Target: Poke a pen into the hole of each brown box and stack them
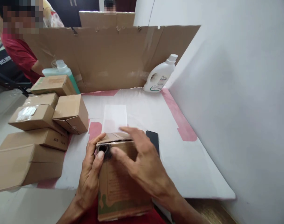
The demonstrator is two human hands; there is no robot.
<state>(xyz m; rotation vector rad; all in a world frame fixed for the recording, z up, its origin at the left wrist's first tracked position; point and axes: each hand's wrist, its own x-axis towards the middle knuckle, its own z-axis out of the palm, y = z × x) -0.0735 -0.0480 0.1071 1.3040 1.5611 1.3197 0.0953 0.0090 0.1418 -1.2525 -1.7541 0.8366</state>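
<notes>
A brown cardboard box [119, 186] stands at the near edge of the white table [197, 168], its top end tilted up toward me. My left hand [91, 174] grips its left side, thumb pressed by a dark round opening [104, 149] at the top. My right hand [142, 161] lies across the box's top and front, fingers spread over the folded flap. A black phone [153, 138] lies flat on the table just behind my right hand.
Several closed cardboard boxes [42, 124] are stacked at the left. A green bottle [60, 70] stands behind them and a white detergent bottle [160, 76] at the back right. A cardboard screen [109, 56] closes the far side; a white wall the right. A person in red sits beyond, far left.
</notes>
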